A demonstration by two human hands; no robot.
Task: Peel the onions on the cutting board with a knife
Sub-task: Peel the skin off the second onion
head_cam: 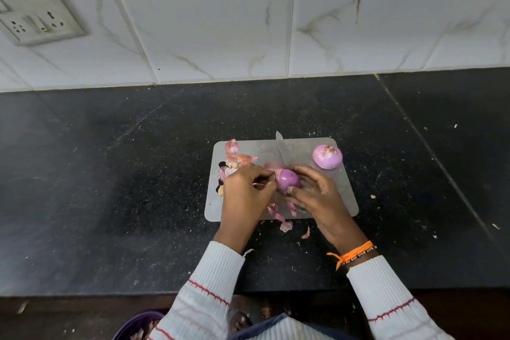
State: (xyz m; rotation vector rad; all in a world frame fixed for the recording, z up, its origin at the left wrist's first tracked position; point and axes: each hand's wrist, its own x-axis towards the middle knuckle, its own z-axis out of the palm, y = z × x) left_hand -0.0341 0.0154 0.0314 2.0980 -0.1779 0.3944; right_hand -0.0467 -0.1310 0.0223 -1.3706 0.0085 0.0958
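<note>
- Centre of frame: right hand (317, 196) cradles a purple onion (288, 181) above the grey cutting board (342, 196).
- Left hand (245, 190) pinches loose skin (271, 165).
- Knife (281, 148) lies just behind; a reaching finger might graze its blade.

Counts, head view:
Onions: 2 – one (289, 181) held between the hands, one (327, 156) at the board's far right corner
Knife (280, 148): 1 seen, blade only
Board (342, 190): 1
Hands: 2 – left (246, 196), right (320, 199)
Peel heap (234, 159): 1 noted at the board's left end; loose scraps (286, 226) by the near edge, number not resolved
Socket plate (36, 12): 1 on the wall
Wrist thread (352, 252): 1, orange, right wrist
</note>
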